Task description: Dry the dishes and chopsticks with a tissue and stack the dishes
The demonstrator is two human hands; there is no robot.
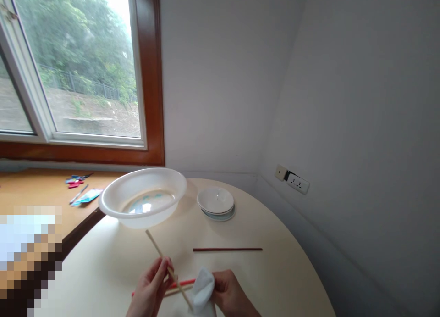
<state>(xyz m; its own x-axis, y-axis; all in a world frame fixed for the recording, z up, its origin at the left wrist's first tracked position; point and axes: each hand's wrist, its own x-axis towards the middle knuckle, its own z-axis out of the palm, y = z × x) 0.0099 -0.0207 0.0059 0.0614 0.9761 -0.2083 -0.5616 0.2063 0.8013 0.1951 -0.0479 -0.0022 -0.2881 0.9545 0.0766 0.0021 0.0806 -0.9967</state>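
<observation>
My left hand (154, 282) pinches a pale wooden chopstick (154, 243) near its middle, and the stick slants down to the right. Its lower end meets a white cloth (203, 289), which my right hand (229, 289) grips; whether the cloth wraps round the stick I cannot tell. Under the hands lie a red chopstick (187, 284) and another light wooden chopstick (177, 291), both partly covered. Farther off, a dark brown chopstick (227, 249) lies flat and alone on the round table (275, 271).
A translucent white basin (144, 220) holding some water stands at the back left. Right of it is a stack of small white dishes (216, 200). A wooden desk (41, 188) adjoins on the left, bearing a pen (79, 194) and a blue packet (88, 196).
</observation>
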